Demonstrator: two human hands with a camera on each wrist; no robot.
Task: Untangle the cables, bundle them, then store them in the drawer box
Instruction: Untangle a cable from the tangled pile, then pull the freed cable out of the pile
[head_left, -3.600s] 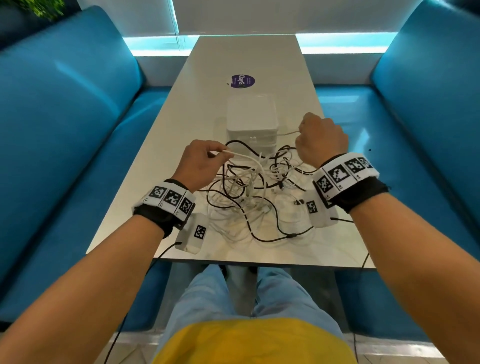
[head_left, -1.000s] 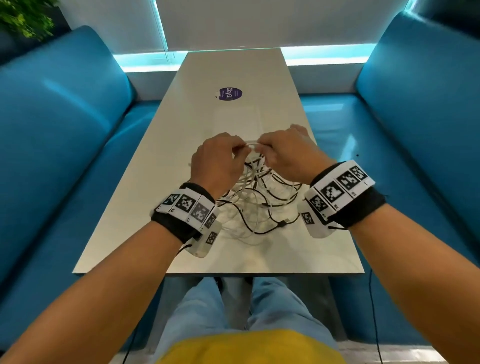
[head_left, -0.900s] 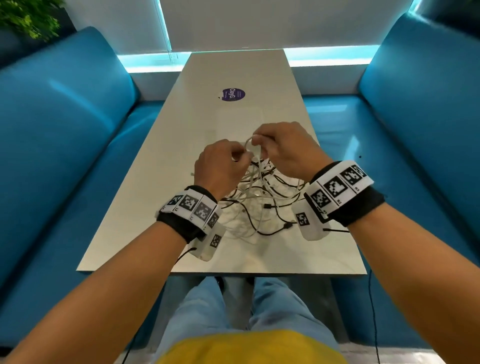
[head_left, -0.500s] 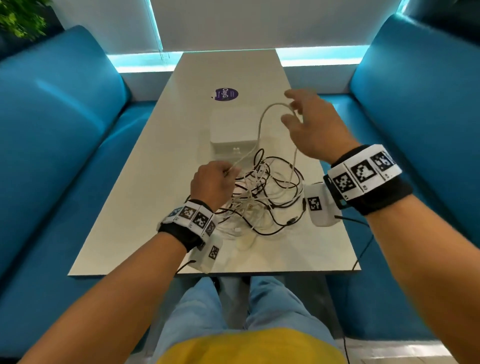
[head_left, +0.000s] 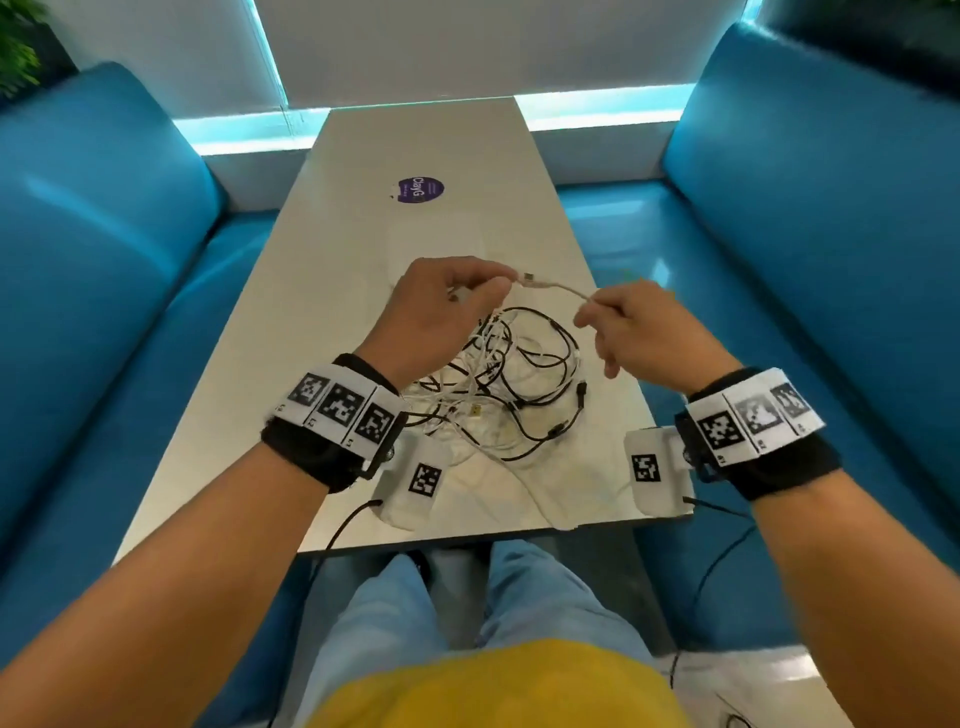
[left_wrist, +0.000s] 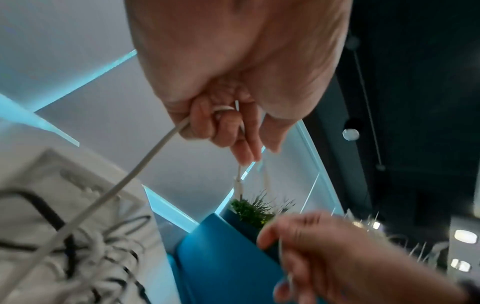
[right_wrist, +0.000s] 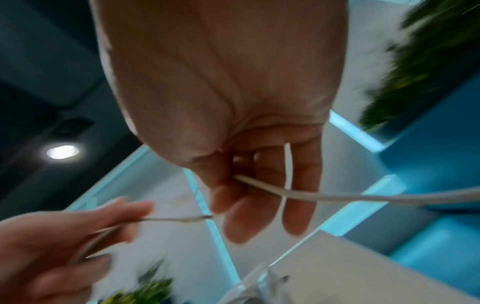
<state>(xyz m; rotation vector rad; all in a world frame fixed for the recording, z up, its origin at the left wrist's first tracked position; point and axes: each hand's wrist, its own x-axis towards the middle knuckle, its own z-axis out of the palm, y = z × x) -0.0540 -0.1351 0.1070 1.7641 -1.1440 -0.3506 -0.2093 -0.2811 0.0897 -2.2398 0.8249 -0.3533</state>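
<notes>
while both hands are raised over the middle of the frame, the left hand (head_left: 436, 317) pinches a white cable (head_left: 558, 288) just behind its small metal plug (head_left: 529, 277), and the left wrist view shows the same cable looped round its curled fingers (left_wrist: 228, 131). the right hand (head_left: 639, 332), a little to the right and apart from the left, pinches the same cable further along, with thumb and fingers closed on it. between the two hands the short piece of cable hangs in a soft curve, not tight.

below the hands, in the centre of the head view, the rest of the cables (head_left: 498, 384), black and white, lie in one loose knot on the pale table (head_left: 249, 395). the drawer box is mostly hidden behind the hands; only a white corner shows at the lower left of the left wrist view.

i judge the cable to be light, thin and very soft, with a smooth skin that can slide between fingers. it is better to hold it at the stiff plug or just behind it, and to draw it out slowly, because a hard pull may tighten the knot or drag the whole pile. the purple sticker (head_left: 421, 189) sits further up the table, and blue seats (head_left: 104, 249) are on both sides.
</notes>
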